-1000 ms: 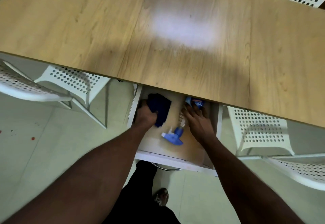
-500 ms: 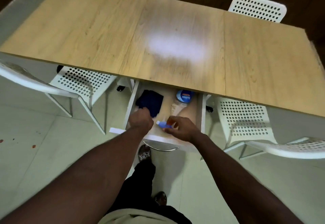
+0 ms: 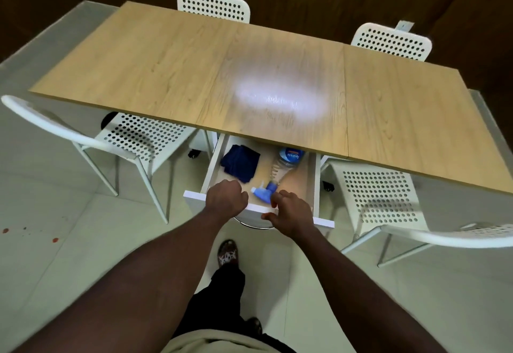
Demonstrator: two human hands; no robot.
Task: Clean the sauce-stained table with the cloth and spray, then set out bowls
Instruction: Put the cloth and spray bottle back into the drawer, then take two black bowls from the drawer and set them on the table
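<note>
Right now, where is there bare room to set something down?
The tabletop is bare wood from edge to edge. In the drawer, the cloth fills the back left and the spray bottle lies down the middle; a bare strip runs between bottle and right wall. The left hand and right hand crowd its front edge.

Drawer open at 6 o'clock under tabletop; tabletop overhang roofs drawer's far end. Inside: cloth at 10 o'clock, spray bottle lying at 1 o'clock; bare strip between them, another along 3 o'clock wall. Left hand, right hand occupy front edge. Near-left chair at 9 o'clock, near-right chair at 3 o'clock flank drawer.
</note>
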